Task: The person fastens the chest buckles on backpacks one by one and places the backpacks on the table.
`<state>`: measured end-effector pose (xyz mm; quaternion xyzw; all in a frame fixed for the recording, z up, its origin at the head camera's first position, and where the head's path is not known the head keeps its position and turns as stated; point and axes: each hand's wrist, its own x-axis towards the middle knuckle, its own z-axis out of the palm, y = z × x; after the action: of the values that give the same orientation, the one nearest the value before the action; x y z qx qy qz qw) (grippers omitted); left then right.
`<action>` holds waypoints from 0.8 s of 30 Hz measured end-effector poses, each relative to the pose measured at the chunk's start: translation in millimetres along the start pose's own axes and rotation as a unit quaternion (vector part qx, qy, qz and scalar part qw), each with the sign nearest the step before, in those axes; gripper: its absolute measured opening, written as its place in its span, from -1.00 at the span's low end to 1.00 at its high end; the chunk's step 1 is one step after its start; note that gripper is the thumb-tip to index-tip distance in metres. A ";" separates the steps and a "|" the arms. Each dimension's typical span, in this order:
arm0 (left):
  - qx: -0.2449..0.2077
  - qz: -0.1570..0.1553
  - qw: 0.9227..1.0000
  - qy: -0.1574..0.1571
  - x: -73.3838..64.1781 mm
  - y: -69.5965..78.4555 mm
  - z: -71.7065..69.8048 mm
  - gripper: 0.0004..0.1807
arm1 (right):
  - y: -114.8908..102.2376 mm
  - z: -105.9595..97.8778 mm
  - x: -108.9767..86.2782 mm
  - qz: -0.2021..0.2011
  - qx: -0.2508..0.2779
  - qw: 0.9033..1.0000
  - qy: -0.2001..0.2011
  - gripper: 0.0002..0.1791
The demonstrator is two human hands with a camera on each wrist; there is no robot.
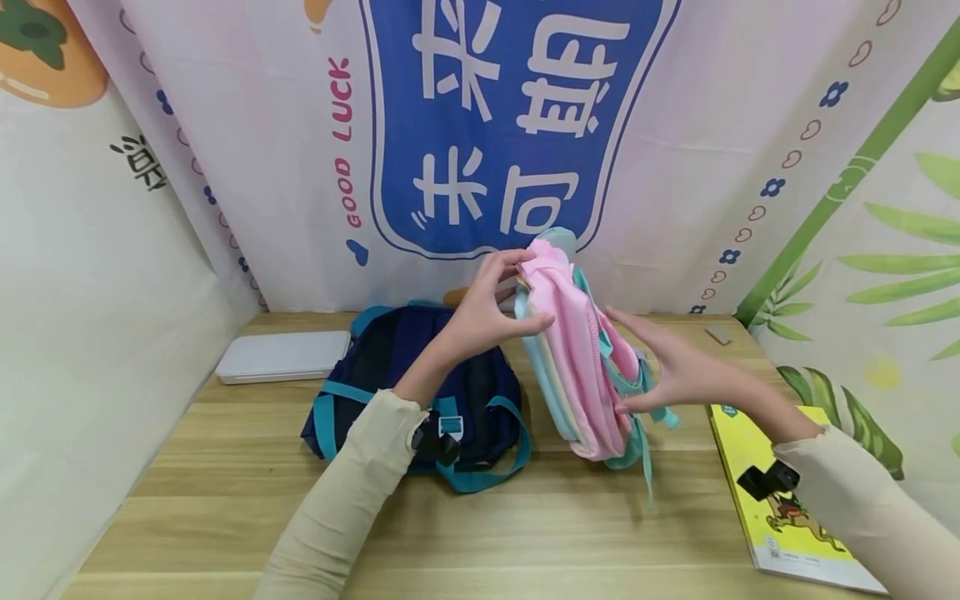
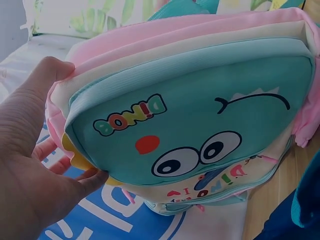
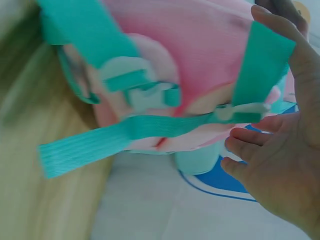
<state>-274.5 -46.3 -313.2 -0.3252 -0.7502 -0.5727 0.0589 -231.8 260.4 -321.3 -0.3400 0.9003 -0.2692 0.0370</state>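
Note:
A child's pink backpack [image 1: 573,358] is held up, tilted, over the wooden table. Its teal front pocket [image 2: 190,115] carries cartoon eyes and DINO lettering. My left hand [image 1: 487,308] grips one upper side of the bag, thumb and fingers on opposite faces of its edge. On the strap side is my right hand [image 1: 678,367], fingers spread around the bag's back; whether the fingertips touch it is unclear. Loose teal straps [image 3: 170,125] with pale buckles hang there. Left of the pink bag, a navy backpack [image 1: 420,367] with teal straps lies on the table, partly behind my left forearm.
A white flat case [image 1: 281,354] lies at the back left of the table [image 1: 480,542]. On the right is a yellow book [image 1: 780,500], partly covered by my right forearm. A small grey block [image 1: 717,334] sits near the back right edge. Printed cloth hangs behind and at both sides.

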 end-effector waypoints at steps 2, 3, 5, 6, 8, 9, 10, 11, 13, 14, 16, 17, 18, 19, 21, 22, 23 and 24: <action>-0.003 -0.002 1.000 0.000 -1.1 -1.3 -1.1 -0.16 | 4.9 5.5 -4.9 -0.007 0.011 1.000 0.000 0.37; -0.005 -0.003 1.000 0.000 -1.7 -2.0 -1.7 -0.16 | 7.3 8.1 -7.1 -0.008 0.015 1.000 0.000 0.37; -0.004 -0.005 1.000 0.001 -3.2 -3.4 -3.1 -0.15 | 12.0 13.7 -11.2 -0.012 0.026 1.000 -0.002 0.36; -0.004 -0.005 1.000 0.002 -4.0 -4.2 -3.9 -0.15 | 14.3 16.3 -13.1 -0.013 0.030 0.999 -0.001 0.35; -0.004 -0.004 1.000 0.003 -5.7 -5.1 -5.8 -0.14 | 18.7 21.9 -16.8 -0.011 0.032 0.999 0.000 0.33; -0.005 -0.004 1.000 0.004 -6.6 -5.8 -6.7 -0.14 | 20.4 24.7 -18.3 -0.008 0.032 0.999 0.000 0.31; -0.006 -0.004 1.000 0.005 -7.3 -6.4 -7.7 -0.14 | 22.1 27.7 -19.6 -0.008 0.034 0.999 0.001 0.29; -0.007 -0.004 1.000 0.006 -8.0 -7.1 -8.7 -0.14 | 23.4 30.5 -20.6 -0.008 0.035 0.999 0.002 0.27; -0.010 -0.005 1.000 0.009 -9.7 -8.0 -10.5 -0.15 | 25.9 36.2 -21.9 -0.010 0.043 0.999 0.002 0.21; -0.011 -0.006 1.000 0.011 -10.5 -8.7 -11.2 -0.15 | 26.8 38.9 -22.6 -0.009 0.045 0.999 0.002 0.19; -0.014 -0.008 1.000 0.015 -11.7 -10.4 -12.6 -0.16 | 28.6 44.2 -22.7 -0.010 0.053 0.999 0.004 0.17; -0.016 -0.009 1.000 0.016 -12.4 -11.1 -13.1 -0.17 | 29.6 46.6 -22.9 -0.009 0.055 0.998 0.006 0.18; -0.019 -0.009 1.000 0.016 -13.0 -11.5 -13.6 -0.18 | 30.8 48.9 -23.1 -0.007 0.057 0.998 0.008 0.18; -0.023 -0.010 1.000 0.016 -13.7 -11.9 -14.0 -0.18 | 31.9 51.1 -23.2 -0.004 0.055 0.998 0.011 0.20; -0.029 -0.012 0.999 0.016 -14.8 -13.0 -14.7 -0.19 | 33.7 55.3 -23.0 -0.001 0.054 0.998 0.016 0.23; -0.030 -0.012 0.999 0.016 -15.3 -13.7 -15.0 -0.19 | 34.5 57.2 -23.0 -0.001 0.054 0.998 0.018 0.24; -0.031 -0.012 0.999 0.015 -15.9 -14.4 -15.3 -0.18 | 35.0 59.0 -23.0 0.000 0.053 0.998 0.020 0.24; -0.031 -0.013 0.999 0.014 -16.6 -15.0 -15.4 -0.18 | 35.2 60.5 -23.2 0.001 0.051 0.998 0.022 0.25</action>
<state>-274.3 -69.2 -327.9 -0.3093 -0.7350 -0.6011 0.0522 -219.9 269.3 -393.6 -0.3308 0.8864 -0.3219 0.0344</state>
